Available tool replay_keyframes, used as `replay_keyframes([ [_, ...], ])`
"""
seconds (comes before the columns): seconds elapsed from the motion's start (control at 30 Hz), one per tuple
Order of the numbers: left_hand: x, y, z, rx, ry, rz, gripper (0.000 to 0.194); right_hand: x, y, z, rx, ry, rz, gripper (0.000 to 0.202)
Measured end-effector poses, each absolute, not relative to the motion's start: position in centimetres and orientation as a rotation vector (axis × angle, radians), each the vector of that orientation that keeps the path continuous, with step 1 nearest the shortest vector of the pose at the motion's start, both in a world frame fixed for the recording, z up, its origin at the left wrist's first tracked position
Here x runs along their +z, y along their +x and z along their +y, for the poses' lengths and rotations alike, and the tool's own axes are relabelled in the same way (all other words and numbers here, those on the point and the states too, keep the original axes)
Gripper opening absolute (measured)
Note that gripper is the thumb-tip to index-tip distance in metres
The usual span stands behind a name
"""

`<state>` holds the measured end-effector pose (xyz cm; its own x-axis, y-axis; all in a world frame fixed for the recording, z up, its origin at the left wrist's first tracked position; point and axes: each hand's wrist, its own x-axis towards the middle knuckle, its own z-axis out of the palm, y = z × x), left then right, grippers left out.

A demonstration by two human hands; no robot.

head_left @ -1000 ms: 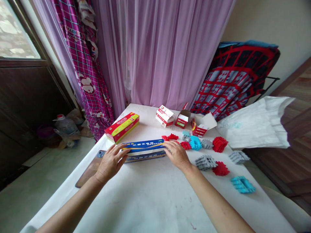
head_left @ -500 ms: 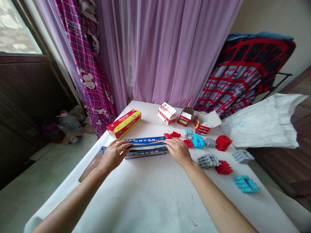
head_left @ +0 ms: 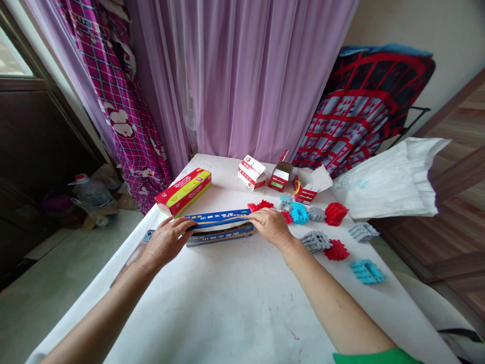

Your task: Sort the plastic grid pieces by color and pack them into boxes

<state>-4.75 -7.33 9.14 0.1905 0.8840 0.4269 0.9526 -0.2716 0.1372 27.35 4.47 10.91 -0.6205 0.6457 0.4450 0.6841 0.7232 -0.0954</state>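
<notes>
A long blue box (head_left: 220, 235) with white and gold print stands on the white table (head_left: 227, 298). Its lid is raised a little, and a dark gap shows beneath it. My left hand (head_left: 164, 243) pinches the lid's left end. At the right end of the same lid, my right hand (head_left: 271, 226) is closed on the edge. Beyond the left hand lies a red and yellow box (head_left: 185, 193). A phone (head_left: 131, 258) is partly hidden behind my left forearm.
Three small red and white boxes, one of them (head_left: 252, 173) at the left, stand at the back. Several red, grey and blue interlocking pieces, including a blue block (head_left: 367, 272), lie on the right. A white bag (head_left: 394, 182) hangs over the right edge.
The lid of the blue box has lifted slightly, with a wider gap under it. Both hands still hold it. The whole view has shifted, so things appear further left.
</notes>
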Motion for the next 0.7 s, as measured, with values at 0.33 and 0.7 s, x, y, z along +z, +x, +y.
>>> replay_keyframes([
  [0.33, 8.4, -4.9, -7.4, -0.679, -2.269, -1.736, 0.038, 9.9, 27.8, 3.8, -0.109, -0.911, -2.44, 0.013],
  [0.7, 7.1, -4.8, -9.1, -0.526, -2.332, -1.584, 0.044, 7.0, 28.3, 1.7, -0.202, -0.881, -2.37, 0.02],
])
